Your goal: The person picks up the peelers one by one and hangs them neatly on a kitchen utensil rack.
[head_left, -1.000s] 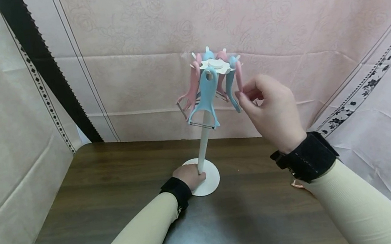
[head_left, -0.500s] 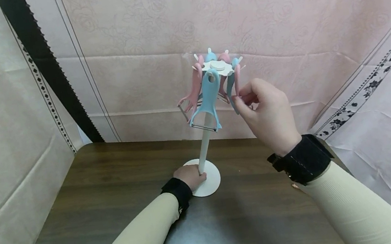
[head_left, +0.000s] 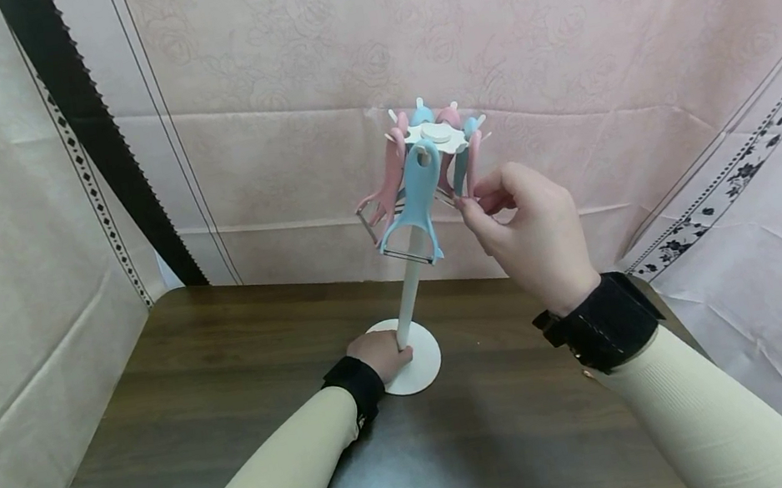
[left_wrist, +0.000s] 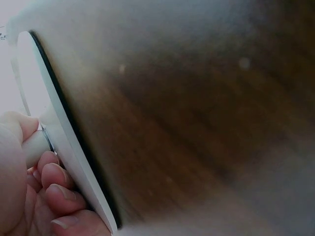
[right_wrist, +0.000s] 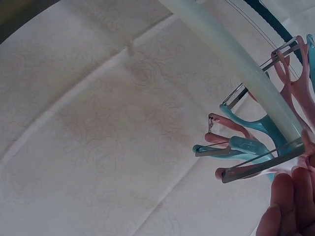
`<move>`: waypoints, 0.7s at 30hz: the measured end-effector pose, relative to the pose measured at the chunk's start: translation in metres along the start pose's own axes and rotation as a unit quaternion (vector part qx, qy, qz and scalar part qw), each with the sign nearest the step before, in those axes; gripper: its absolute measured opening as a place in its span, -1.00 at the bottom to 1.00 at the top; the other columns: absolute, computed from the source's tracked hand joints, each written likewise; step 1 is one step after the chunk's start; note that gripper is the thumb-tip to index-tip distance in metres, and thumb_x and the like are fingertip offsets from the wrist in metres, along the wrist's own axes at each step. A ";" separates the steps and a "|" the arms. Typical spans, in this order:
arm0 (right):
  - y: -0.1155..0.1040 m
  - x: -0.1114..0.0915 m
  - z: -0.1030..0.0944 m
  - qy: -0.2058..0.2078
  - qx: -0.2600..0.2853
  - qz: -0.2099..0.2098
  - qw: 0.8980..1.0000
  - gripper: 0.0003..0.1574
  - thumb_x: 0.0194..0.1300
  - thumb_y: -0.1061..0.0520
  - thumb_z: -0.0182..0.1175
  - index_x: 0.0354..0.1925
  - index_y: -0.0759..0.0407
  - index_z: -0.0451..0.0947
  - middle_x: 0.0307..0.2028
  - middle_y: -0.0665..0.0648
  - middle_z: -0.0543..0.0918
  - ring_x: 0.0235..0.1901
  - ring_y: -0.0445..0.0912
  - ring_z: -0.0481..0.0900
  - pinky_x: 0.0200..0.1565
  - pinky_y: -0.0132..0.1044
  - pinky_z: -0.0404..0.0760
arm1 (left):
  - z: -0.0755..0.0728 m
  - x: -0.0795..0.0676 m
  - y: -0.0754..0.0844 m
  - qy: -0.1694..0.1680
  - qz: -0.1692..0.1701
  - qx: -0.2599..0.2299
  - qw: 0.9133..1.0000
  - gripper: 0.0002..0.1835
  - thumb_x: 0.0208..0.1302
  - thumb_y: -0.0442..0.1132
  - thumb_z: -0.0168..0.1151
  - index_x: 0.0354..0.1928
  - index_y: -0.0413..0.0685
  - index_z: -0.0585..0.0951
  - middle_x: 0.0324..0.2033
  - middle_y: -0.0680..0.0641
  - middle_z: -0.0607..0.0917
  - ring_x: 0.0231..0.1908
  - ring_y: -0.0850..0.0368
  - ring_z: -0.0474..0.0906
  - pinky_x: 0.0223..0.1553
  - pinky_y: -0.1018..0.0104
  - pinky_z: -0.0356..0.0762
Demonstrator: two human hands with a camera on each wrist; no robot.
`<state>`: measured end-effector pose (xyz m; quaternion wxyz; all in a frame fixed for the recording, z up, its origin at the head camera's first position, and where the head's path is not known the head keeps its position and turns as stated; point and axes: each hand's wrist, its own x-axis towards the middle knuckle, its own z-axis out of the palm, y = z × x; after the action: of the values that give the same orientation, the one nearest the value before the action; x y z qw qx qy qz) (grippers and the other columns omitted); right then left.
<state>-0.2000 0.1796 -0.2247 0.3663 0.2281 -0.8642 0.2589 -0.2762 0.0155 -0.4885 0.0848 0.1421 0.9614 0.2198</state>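
Observation:
A white stand carries several pink and blue peelers on the hooks of its white top (head_left: 437, 134). Low on the stand's pole (head_left: 410, 296), just above the round base (head_left: 420, 368), my left hand (head_left: 375, 351) holds on; the left wrist view has its fingers (left_wrist: 63, 196) curled round the pole. My right hand (head_left: 536, 226) pinches a pink peeler (head_left: 472, 157) hanging at the right of the top. In the right wrist view that peeler's blade (right_wrist: 266, 164) juts past the fingers. Facing me hangs a blue peeler (head_left: 420, 185), with another pink peeler (head_left: 391, 168) left of it.
The stand is on a dark brown wooden table (head_left: 228, 369). Pale pink patterned cloth (head_left: 258, 61) hangs close behind the table, with more cloth along the left and right sides. A small light-coloured object (head_left: 588, 374) shows beside the right forearm.
My right hand has shifted left and slightly down, and the lower end of the pink peeler has swung in toward the pole. My left hand keeps its hold on the pole.

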 end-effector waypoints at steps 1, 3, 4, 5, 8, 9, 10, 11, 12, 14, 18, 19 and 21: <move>0.000 0.000 0.000 0.000 0.000 0.000 1.000 -0.86 0.25 0.14 0.29 -0.31 0.20 0.58 -0.43 0.02 0.60 -0.39 -0.18 0.51 -0.30 -0.34 0.46 | 0.000 -0.001 0.000 -0.001 -0.001 0.001 1.000 -0.72 0.31 0.05 0.18 -0.30 0.02 0.67 -0.48 0.08 0.66 -0.42 0.12 0.55 -0.27 0.12 0.50; 0.000 0.000 -0.001 -0.001 0.002 -0.002 1.000 -0.86 0.25 0.13 0.30 -0.31 0.20 0.58 -0.44 0.01 0.59 -0.39 -0.19 0.51 -0.31 -0.35 0.45 | -0.001 -0.002 0.001 0.000 0.000 0.002 1.000 -0.72 0.31 0.05 0.18 -0.30 0.01 0.67 -0.47 0.07 0.67 -0.42 0.12 0.55 -0.27 0.12 0.50; 0.001 0.000 -0.001 0.000 0.002 -0.004 1.000 -0.86 0.25 0.13 0.30 -0.31 0.20 0.58 -0.45 0.01 0.59 -0.40 -0.19 0.51 -0.31 -0.36 0.45 | -0.002 -0.002 0.002 0.001 0.000 0.003 1.000 -0.72 0.31 0.05 0.18 -0.30 0.01 0.67 -0.47 0.07 0.67 -0.42 0.12 0.55 -0.27 0.12 0.50; 0.001 0.000 -0.001 0.001 0.002 -0.006 1.000 -0.85 0.25 0.12 0.30 -0.31 0.19 0.59 -0.45 0.00 0.58 -0.40 -0.18 0.51 -0.31 -0.36 0.45 | -0.002 -0.003 0.002 0.001 0.000 0.003 1.000 -0.72 0.31 0.04 0.18 -0.29 0.01 0.67 -0.47 0.07 0.67 -0.42 0.12 0.55 -0.27 0.12 0.50; 0.004 -0.002 -0.003 0.010 0.003 -0.014 1.000 -0.83 0.25 0.10 0.31 -0.33 0.18 0.59 -0.46 0.00 0.58 -0.41 -0.18 0.52 -0.32 -0.37 0.43 | -0.004 -0.004 0.003 0.002 0.001 0.003 1.000 -0.72 0.31 0.04 0.19 -0.28 0.00 0.68 -0.46 0.06 0.68 -0.42 0.11 0.55 -0.28 0.12 0.50; 0.005 -0.002 -0.004 0.014 0.002 -0.017 1.000 -0.83 0.25 0.09 0.31 -0.34 0.18 0.59 -0.46 0.00 0.58 -0.41 -0.17 0.52 -0.31 -0.36 0.42 | -0.004 -0.005 0.003 0.002 0.002 0.002 1.000 -0.72 0.31 0.04 0.19 -0.28 0.00 0.68 -0.46 0.06 0.68 -0.41 0.11 0.56 -0.28 0.12 0.50; 0.006 -0.003 -0.004 0.019 0.002 -0.018 1.000 -0.83 0.25 0.09 0.31 -0.35 0.18 0.59 -0.47 0.00 0.58 -0.41 -0.17 0.53 -0.31 -0.36 0.41 | -0.004 -0.005 0.003 0.001 0.001 0.002 1.000 -0.72 0.31 0.04 0.19 -0.27 0.00 0.68 -0.45 0.06 0.68 -0.41 0.11 0.56 -0.27 0.12 0.50; 0.008 -0.005 -0.005 0.022 0.001 -0.016 1.000 -0.82 0.25 0.08 0.31 -0.35 0.18 0.59 -0.47 0.00 0.58 -0.40 -0.17 0.53 -0.31 -0.36 0.40 | -0.005 -0.005 0.003 0.000 0.002 0.001 1.000 -0.72 0.31 0.04 0.18 -0.27 0.00 0.68 -0.45 0.06 0.68 -0.41 0.11 0.56 -0.27 0.13 0.50; 0.010 -0.006 -0.006 0.023 0.000 -0.014 1.000 -0.82 0.25 0.08 0.31 -0.35 0.18 0.59 -0.47 -0.01 0.58 -0.40 -0.17 0.53 -0.31 -0.36 0.40 | -0.005 -0.005 0.003 0.000 0.003 -0.001 1.000 -0.72 0.31 0.04 0.18 -0.27 0.00 0.68 -0.45 0.06 0.68 -0.41 0.11 0.56 -0.28 0.13 0.50; 0.016 -0.009 -0.008 0.023 -0.003 -0.004 1.000 -0.81 0.26 0.07 0.30 -0.35 0.17 0.59 -0.47 -0.01 0.58 -0.39 -0.17 0.53 -0.31 -0.35 0.39 | -0.006 -0.006 0.003 0.003 0.005 -0.003 1.000 -0.73 0.30 0.03 0.18 -0.28 0.00 0.68 -0.46 0.06 0.68 -0.41 0.11 0.56 -0.29 0.13 0.50; 0.033 -0.019 -0.011 0.004 -0.017 0.024 1.000 -0.80 0.27 0.04 0.29 -0.34 0.15 0.58 -0.46 -0.01 0.58 -0.39 -0.16 0.52 -0.32 -0.32 0.38 | -0.006 -0.006 0.003 0.009 0.009 -0.001 1.000 -0.74 0.30 0.02 0.18 -0.29 0.00 0.68 -0.47 0.05 0.67 -0.43 0.11 0.54 -0.32 0.14 0.49; 0.039 -0.022 -0.011 -0.003 -0.023 0.030 0.999 -0.80 0.27 0.04 0.29 -0.34 0.15 0.57 -0.45 0.00 0.59 -0.39 -0.16 0.52 -0.32 -0.31 0.38 | -0.006 -0.007 0.003 0.010 0.010 0.000 1.000 -0.74 0.30 0.02 0.18 -0.29 0.00 0.68 -0.47 0.05 0.67 -0.43 0.11 0.54 -0.32 0.14 0.48; 0.051 -0.030 -0.011 -0.016 -0.035 0.040 0.998 -0.82 0.27 0.04 0.28 -0.33 0.13 0.57 -0.45 0.00 0.60 -0.41 -0.16 0.52 -0.34 -0.31 0.39 | -0.008 -0.008 0.004 0.010 0.011 0.002 1.000 -0.74 0.30 0.02 0.18 -0.29 0.00 0.68 -0.48 0.05 0.67 -0.43 0.10 0.54 -0.32 0.14 0.48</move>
<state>-0.2049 0.2314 -0.2549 0.3496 0.1844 -0.8869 0.2390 -0.2692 0.0136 -0.4789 0.0720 0.1510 0.9609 0.2207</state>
